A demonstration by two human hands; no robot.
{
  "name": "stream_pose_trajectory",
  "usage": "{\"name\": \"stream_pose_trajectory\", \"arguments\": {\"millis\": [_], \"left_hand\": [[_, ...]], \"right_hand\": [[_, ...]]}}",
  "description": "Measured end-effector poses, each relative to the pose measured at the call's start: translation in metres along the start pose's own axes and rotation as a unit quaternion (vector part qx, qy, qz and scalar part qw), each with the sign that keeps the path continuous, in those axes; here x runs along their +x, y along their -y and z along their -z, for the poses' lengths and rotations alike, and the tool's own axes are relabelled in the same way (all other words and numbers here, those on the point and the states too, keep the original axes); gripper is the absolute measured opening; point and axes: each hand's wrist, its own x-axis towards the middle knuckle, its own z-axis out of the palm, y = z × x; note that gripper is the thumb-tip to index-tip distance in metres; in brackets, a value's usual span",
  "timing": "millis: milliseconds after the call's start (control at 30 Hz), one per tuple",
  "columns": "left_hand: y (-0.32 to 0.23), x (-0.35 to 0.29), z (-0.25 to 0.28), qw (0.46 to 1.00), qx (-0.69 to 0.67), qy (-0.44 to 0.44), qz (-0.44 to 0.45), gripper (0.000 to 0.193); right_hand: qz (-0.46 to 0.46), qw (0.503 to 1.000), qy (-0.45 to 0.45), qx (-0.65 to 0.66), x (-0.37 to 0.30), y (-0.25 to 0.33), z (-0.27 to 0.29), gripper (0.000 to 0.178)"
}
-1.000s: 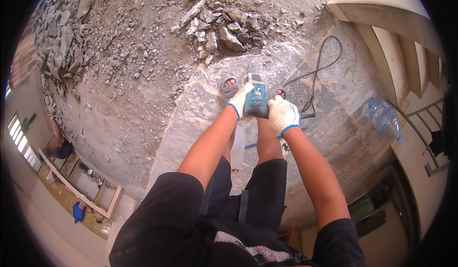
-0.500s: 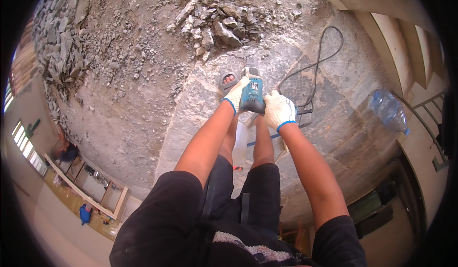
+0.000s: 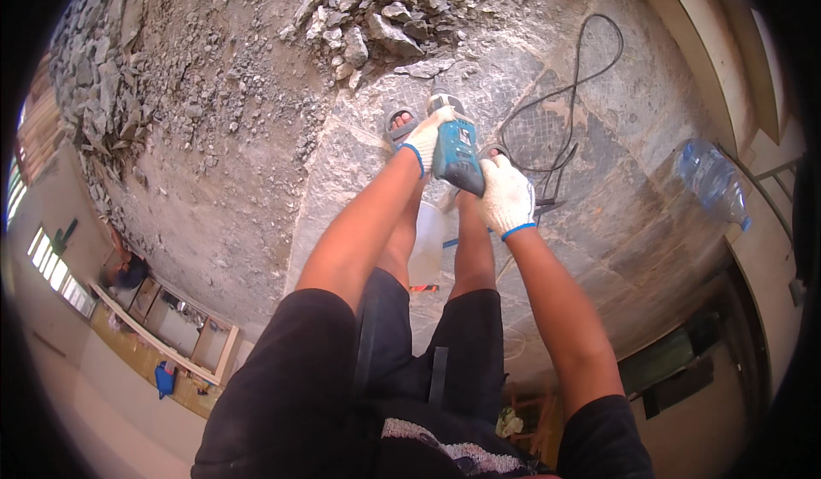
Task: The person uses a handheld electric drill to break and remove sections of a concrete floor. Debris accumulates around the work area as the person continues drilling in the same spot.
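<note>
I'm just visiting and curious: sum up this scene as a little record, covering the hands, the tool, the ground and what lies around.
Left hand: white glove, gripping the front part of the power tool
Right hand: white glove, closed at the tool's rear end
Tool: teal and black, front end pointing away from the person
Ground: worn grey floor; loose dirt and gravel to the left
Ahead: heap of broken stones
Right side: dark looped cable; clear bottle with blue cap
</note>
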Motion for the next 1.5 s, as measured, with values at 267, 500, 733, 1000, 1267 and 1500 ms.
{"name": "stream_pose_trajectory", "arguments": {"millis": [267, 500, 733, 1000, 1267, 1500], "left_hand": [[-0.025, -0.085, -0.015, 0.980, 0.087, -0.081, -0.160, 0.046], [0.022, -0.104, -0.017, 0.979, 0.074, -0.105, -0.158, 0.054], [0.049, -0.104, -0.021, 0.985, 0.032, -0.121, -0.118, 0.046], [0.011, -0.094, 0.012, 0.984, 0.037, -0.120, -0.127, 0.049], [0.000, -0.093, 0.039, 0.987, 0.018, -0.114, -0.108, 0.038], [0.009, -0.079, 0.048, 0.986, 0.011, -0.095, -0.134, 0.043]], "right_hand": [[0.048, 0.999, 0.011, 0.019, 0.004, 0.059, 0.011, 0.029], [0.011, 0.998, 0.033, 0.048, -0.037, 0.042, 0.011, 0.037], [-0.012, 0.996, 0.083, 0.010, -0.047, 0.040, 0.017, 0.034], [-0.025, 0.989, 0.139, -0.037, -0.001, 0.069, 0.013, 0.029], [-0.013, 0.985, 0.161, -0.068, 0.008, 0.102, 0.016, 0.028], [-0.016, 0.977, 0.193, -0.087, 0.010, 0.095, 0.017, 0.029]]}}
